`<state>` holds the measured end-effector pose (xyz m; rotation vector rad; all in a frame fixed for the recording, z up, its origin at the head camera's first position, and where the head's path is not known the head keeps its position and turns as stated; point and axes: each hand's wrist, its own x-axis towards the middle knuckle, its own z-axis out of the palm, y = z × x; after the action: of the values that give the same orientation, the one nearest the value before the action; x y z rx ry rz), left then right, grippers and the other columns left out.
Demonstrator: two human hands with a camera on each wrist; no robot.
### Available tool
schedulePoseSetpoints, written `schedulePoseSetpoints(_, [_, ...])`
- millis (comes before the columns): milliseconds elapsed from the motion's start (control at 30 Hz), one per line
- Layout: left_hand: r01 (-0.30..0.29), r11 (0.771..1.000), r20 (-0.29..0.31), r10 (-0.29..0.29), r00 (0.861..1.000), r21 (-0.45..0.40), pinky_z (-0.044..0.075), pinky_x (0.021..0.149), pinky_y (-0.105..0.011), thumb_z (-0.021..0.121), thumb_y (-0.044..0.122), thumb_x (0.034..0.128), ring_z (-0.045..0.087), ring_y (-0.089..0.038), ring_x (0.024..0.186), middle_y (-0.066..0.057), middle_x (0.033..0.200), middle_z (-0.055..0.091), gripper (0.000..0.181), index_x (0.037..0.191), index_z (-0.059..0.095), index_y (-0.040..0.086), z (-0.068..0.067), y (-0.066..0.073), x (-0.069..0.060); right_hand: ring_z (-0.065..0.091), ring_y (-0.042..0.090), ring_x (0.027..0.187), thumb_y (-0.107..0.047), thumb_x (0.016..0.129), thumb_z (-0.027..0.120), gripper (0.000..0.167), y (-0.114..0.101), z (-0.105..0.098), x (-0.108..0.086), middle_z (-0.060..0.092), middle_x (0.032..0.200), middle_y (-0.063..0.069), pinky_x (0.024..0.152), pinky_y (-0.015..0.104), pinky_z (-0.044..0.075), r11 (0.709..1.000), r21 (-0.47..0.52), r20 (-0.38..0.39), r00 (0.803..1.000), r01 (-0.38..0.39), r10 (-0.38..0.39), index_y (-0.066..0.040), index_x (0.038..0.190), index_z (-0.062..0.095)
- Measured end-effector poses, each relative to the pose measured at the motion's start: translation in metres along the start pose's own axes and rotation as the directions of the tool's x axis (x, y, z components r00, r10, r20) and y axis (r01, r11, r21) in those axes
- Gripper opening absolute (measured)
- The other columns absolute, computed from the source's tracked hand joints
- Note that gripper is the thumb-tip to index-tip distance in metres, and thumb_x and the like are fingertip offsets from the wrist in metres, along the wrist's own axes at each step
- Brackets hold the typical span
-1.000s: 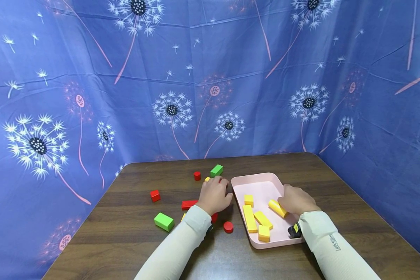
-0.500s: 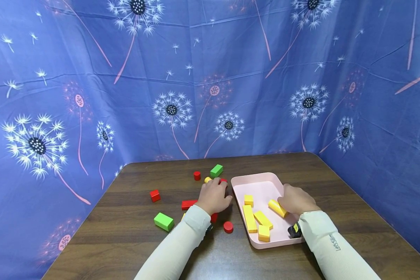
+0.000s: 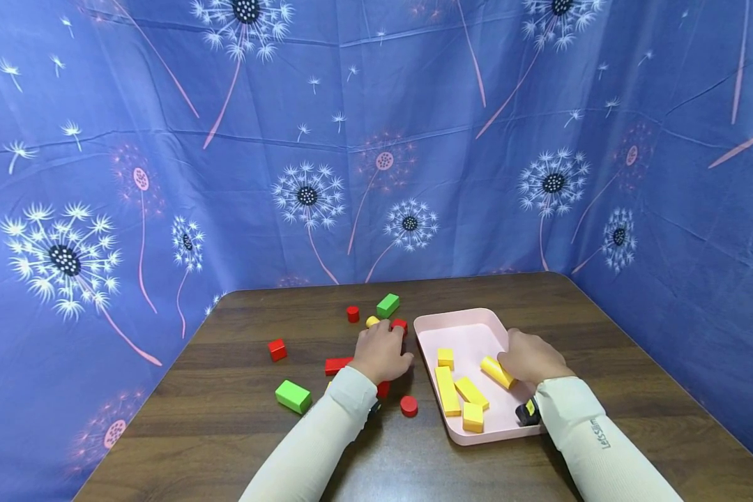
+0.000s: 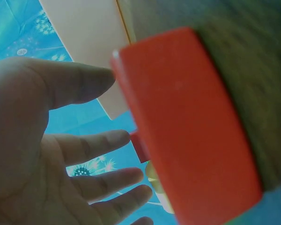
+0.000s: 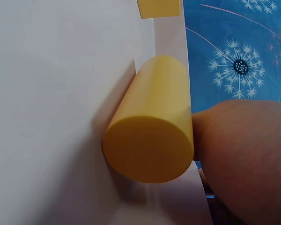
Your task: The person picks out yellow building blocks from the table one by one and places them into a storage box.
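My left hand (image 3: 381, 352) is over the loose blocks left of the tray, its fingers extended and apart in the left wrist view. Just past its fingertips lie a red round block (image 3: 399, 325) and a yellow round block (image 3: 373, 321), partly hidden. A large red block (image 4: 187, 126) fills the front of the left wrist view. My right hand (image 3: 535, 358) grips the right rim of the pink tray (image 3: 454, 320), thumb inside and fingers largely hidden. A yellow cylinder (image 5: 154, 117) lies in the tray against that thumb.
Several yellow blocks, among them a long bar (image 3: 447, 392) and a cube (image 3: 473, 417), lie in the tray. Around the left arm are a green block (image 3: 293, 397), a red cube (image 3: 277, 350) and a red disc (image 3: 408, 406). Another green block (image 3: 388, 305) lies farther back.
My left hand has drawn back slightly to the left, so more of the red and yellow round blocks shows. The right hand and the tray have stayed put.
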<state>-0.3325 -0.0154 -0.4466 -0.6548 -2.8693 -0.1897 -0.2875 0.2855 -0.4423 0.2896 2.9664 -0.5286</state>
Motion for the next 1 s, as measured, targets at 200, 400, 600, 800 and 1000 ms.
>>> schedulePoseSetpoints(200, [0.018,1.0,0.042,-0.018,0.999,-0.001,0.048,0.104,-0.051,0.067,0.049,0.0946,0.058,-0.028,0.126,-0.011,0.138,0.061,0.057,0.139,0.062,0.012,-0.0005,0.001,-0.0011,0.06,0.03,0.085,-0.029,0.094,0.066,0.066,-0.0006,-0.0006,-0.0014,0.067,0.106,0.02,0.078,0.057,0.054,1.0,0.008,0.004,1.0,-0.004,0.004,0.01,0.143,0.044])
schedulePoseSetpoints(400, [0.025,0.999,0.047,-0.026,0.999,0.024,0.048,0.101,-0.05,0.067,0.049,0.0942,0.059,-0.029,0.121,-0.011,0.134,0.062,0.057,0.138,0.062,0.013,-0.0013,0.0027,-0.0011,0.06,0.03,0.085,-0.029,0.094,0.066,0.067,-0.0012,-0.0007,-0.0021,0.067,0.106,0.021,0.079,0.058,0.055,1.0,0.007,0.01,1.0,-0.011,0.011,0.01,0.144,0.043])
schedulePoseSetpoints(600, [0.035,0.998,0.032,-0.037,0.999,0.054,0.049,0.096,-0.049,0.068,0.049,0.0926,0.059,-0.03,0.114,-0.011,0.128,0.064,0.056,0.135,0.064,0.013,-0.0017,0.0041,-0.0013,0.06,0.031,0.085,-0.029,0.094,0.066,0.067,-0.0005,-0.0006,-0.0021,0.067,0.109,0.022,0.081,0.06,0.054,1.0,0.006,0.009,1.0,-0.004,0.004,0.01,0.144,0.043])
schedulePoseSetpoints(800, [0.035,0.996,0.009,-0.036,0.999,0.082,0.049,0.092,-0.048,0.068,0.049,0.0916,0.058,-0.029,0.11,-0.01,0.122,0.064,0.052,0.127,0.068,0.011,-0.0015,0.0041,-0.0025,0.06,0.031,0.086,-0.029,0.095,0.065,0.067,0.0001,-0.0008,-0.0021,0.067,0.111,0.023,0.082,0.061,0.054,1.0,0.01,0.01,1.0,-0.002,0.002,0.01,0.145,0.043])
schedulePoseSetpoints(1000, [0.04,0.993,-0.018,-0.038,0.999,0.108,0.048,0.084,-0.045,0.074,0.032,0.0872,0.056,-0.029,0.103,-0.009,0.11,0.062,0.031,0.109,0.073,0.011,-0.0002,0.0026,-0.0019,0.061,0.031,0.086,-0.028,0.094,0.065,0.067,0.0003,-0.0003,-0.0016,0.067,0.111,0.023,0.082,0.061,0.054,1.0,0.013,0.008,1.0,-0.004,0.004,0.01,0.144,0.043])
